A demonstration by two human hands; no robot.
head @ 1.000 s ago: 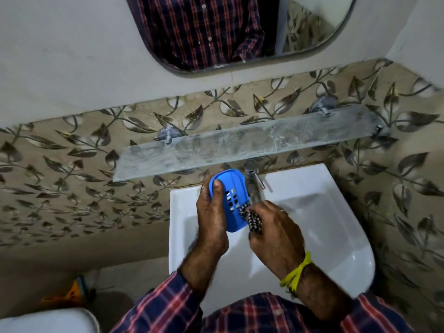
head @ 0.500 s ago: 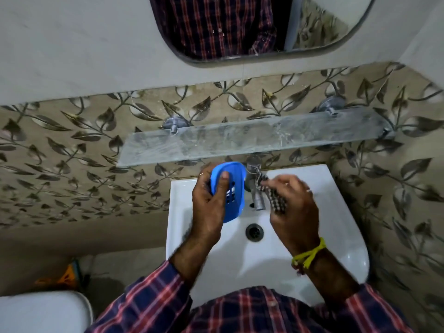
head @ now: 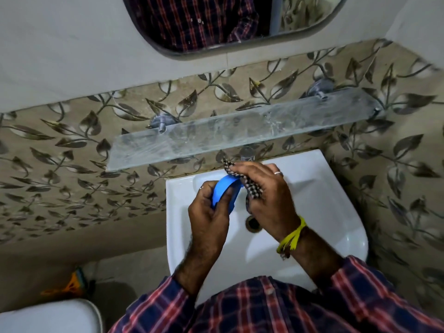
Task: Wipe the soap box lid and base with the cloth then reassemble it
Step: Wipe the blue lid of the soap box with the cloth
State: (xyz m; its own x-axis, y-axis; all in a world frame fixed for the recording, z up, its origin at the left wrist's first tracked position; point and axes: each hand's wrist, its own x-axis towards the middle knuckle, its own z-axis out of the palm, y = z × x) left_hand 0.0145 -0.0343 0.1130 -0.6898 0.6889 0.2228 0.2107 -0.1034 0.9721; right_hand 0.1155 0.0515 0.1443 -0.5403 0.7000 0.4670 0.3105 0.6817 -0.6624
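Observation:
A blue plastic soap box part (head: 224, 192) is held edge-on over the white sink (head: 336, 227) by my left hand (head: 209, 215), fingers wrapped around its lower half. I cannot tell whether it is the lid or the base. My right hand (head: 266, 193) grips a black-and-white checked cloth (head: 252, 188) and presses it against the top right edge of the blue part. A tip of the cloth sticks up above the fingers. No second soap box part shows in view.
A frosted glass shelf (head: 240, 134) juts from the leaf-patterned wall just above my hands. The tap (head: 247, 153) is mostly hidden behind the cloth. The drain (head: 252, 223) shows below my right hand. A mirror hangs above; a toilet lid (head: 48, 316) sits bottom left.
The blue part has turned from face-on to edge-on in my left hand. My right hand, apart from it half a second ago, has brought the cloth back onto its top edge.

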